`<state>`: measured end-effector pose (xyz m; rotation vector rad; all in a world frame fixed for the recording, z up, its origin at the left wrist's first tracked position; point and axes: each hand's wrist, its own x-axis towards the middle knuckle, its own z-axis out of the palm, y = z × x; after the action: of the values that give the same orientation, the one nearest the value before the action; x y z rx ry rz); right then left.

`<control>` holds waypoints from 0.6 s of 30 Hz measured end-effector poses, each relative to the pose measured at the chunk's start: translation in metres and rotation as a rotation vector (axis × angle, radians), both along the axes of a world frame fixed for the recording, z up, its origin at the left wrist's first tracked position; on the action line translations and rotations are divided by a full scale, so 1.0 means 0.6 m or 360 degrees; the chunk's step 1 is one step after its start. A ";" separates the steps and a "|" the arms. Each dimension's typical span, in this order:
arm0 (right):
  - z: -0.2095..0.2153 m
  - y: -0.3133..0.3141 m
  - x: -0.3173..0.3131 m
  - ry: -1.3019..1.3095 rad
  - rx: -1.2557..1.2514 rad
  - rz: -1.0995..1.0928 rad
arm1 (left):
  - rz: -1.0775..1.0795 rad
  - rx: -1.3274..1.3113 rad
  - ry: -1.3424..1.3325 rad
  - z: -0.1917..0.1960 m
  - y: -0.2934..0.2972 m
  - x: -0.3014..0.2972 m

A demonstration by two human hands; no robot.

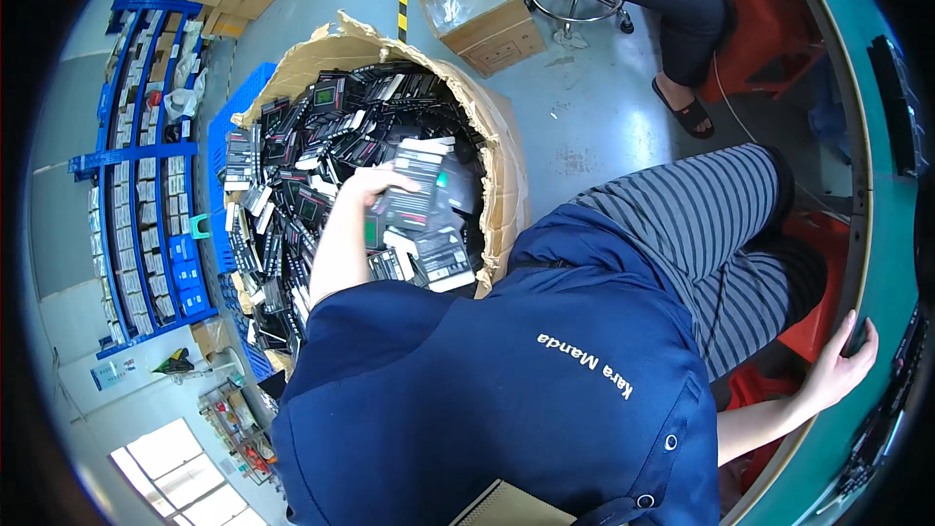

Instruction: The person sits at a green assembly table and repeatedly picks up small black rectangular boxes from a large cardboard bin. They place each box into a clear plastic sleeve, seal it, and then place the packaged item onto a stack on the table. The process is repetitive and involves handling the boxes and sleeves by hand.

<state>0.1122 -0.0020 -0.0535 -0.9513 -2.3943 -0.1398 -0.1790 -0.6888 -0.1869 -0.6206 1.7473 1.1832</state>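
Note:
My left hand (373, 181) reaches into a big torn cardboard bin (502, 170) and grips a small stack of flat black and grey packages (421, 197). The bin is filled with several more small black packages (307, 151), piled loosely. My right hand (845, 358) is far off at the right, its fingers curled over the rim of a teal table (881, 263). My dark blue jacket and striped trousers fill the middle of the view.
The bin stands on a blue plastic pallet (226, 122). Blue shelving (146, 166) with small parts runs along the left. Cardboard boxes (477, 5) lie on the grey floor beyond the bin. Another person's leg and sandal (687, 107) are at the upper right, beside a red stool (765, 19).

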 end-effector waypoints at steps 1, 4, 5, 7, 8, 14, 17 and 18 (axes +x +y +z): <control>0.000 -0.001 -0.003 0.0002 -0.0024 0.0007 | -0.0281 0.0081 0.0007 -0.019 0.027 0.003; 0.007 -0.008 0.001 -0.0005 -0.0066 -0.0012 | -0.0380 -0.0231 0.0150 -0.063 0.140 0.032; 0.010 -0.005 -0.004 -0.0010 -0.0078 0.0036 | -0.0374 -0.0287 0.0374 -0.143 0.125 0.069; 0.007 -0.007 0.003 -0.0019 -0.0057 0.0014 | -0.0694 -0.0803 0.0848 -0.145 0.190 0.085; 0.007 -0.007 0.001 -0.0020 -0.0051 0.0035 | -0.0782 -0.0858 0.0966 -0.193 0.161 0.093; 0.002 -0.016 -0.001 -0.0016 -0.0009 0.0005 | -0.0466 -0.0165 0.0241 -0.176 0.152 0.077; 0.009 -0.014 -0.005 0.0016 -0.0042 0.0079 | -0.0869 -0.0879 0.0305 -0.276 0.073 0.107; 0.007 -0.018 -0.003 0.0020 -0.0016 0.0089 | -0.1093 -0.1020 0.0353 -0.231 0.120 0.105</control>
<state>0.1103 -0.0130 -0.0492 -0.8864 -2.4095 -0.1011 -0.1161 -0.6165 -0.3257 -0.1956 2.2846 0.2102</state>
